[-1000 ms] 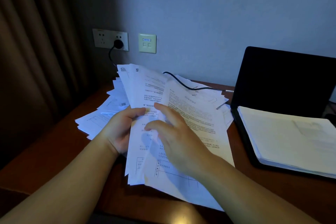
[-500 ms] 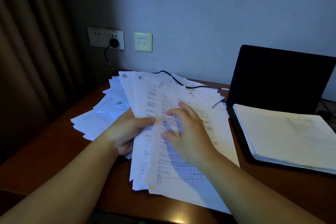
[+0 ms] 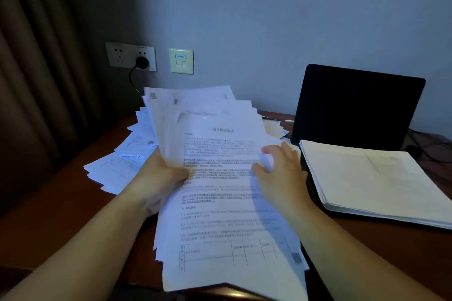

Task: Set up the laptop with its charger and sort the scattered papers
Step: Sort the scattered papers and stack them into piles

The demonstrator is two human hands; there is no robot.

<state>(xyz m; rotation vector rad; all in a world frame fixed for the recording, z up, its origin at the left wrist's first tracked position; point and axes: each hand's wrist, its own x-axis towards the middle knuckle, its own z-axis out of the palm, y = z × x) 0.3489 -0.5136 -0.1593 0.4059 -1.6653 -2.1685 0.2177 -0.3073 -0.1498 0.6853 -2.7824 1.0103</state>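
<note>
Dim room, brown wooden desk against a grey-blue wall, curtain on the left. Charger plug sits in the wall socket, its cable drops behind the papers. Laptop is open at far right, screen dark, with a squared stack of sheets lying on its keyboard side. Step in hand: paper sorting, looks partway done. Left hand grips a fanned bundle of papers at its left edge, thumb on top, fingers hidden underneath; bundle is tilted up off the desk. Right hand is at the bundle's right edge, fingers loosely bent against the top sheet; can't tell if it's pinching the page or just touching it. More loose sheets are spread on the desk left of the bundle. Both forearms reach in from the near edge, hands well apart across the page. Next move likely calls for peeling off the top sheet cleanly and carrying it right to the stack, without dragging the ones below it.
</note>
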